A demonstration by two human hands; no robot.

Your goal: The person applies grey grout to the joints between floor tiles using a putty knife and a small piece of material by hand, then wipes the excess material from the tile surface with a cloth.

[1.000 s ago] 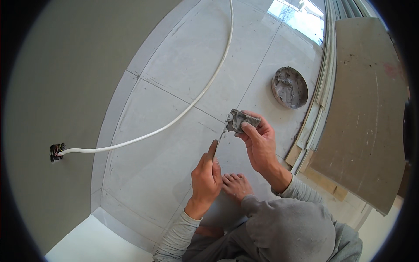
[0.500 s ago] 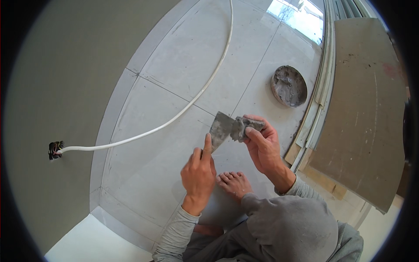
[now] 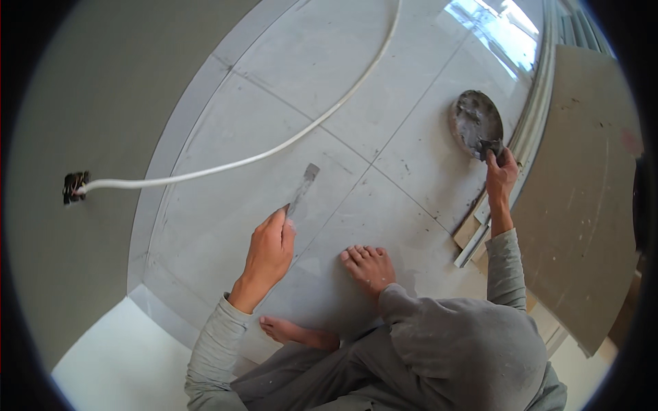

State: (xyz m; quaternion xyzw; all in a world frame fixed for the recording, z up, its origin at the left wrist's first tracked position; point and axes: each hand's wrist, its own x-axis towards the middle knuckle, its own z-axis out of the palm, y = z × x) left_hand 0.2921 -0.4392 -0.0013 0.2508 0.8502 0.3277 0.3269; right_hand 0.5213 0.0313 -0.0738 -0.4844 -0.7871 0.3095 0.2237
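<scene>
My left hand (image 3: 266,252) is closed around a putty knife (image 3: 302,189), its grey-smeared blade pointing up and away over the floor tiles. Out to the right, my right hand (image 3: 502,179) reaches to the near edge of a round bowl (image 3: 454,129). Grey paste (image 3: 474,118) with a rough, lumpy surface lies inside this bowl. Between my right thumb and fingers is a small flat scraper piece (image 3: 491,147), dark with paste, dipping into the bowl at its rim. My fingers partly hide the piece, so its full shape does not show.
A white cable (image 3: 240,162) curves across the tiled floor (image 3: 343,205) from an open wall box (image 3: 74,188) on the left. Long pale strips (image 3: 531,130) and a large brown board (image 3: 576,192) lie along the right. My bare feet (image 3: 370,268) are on the tiles.
My hands have parted. The right one carried the paste-covered piece away from the knife to the bowl; the left moved left and nearer me with the putty knife, its blade now seen more edge-on.
</scene>
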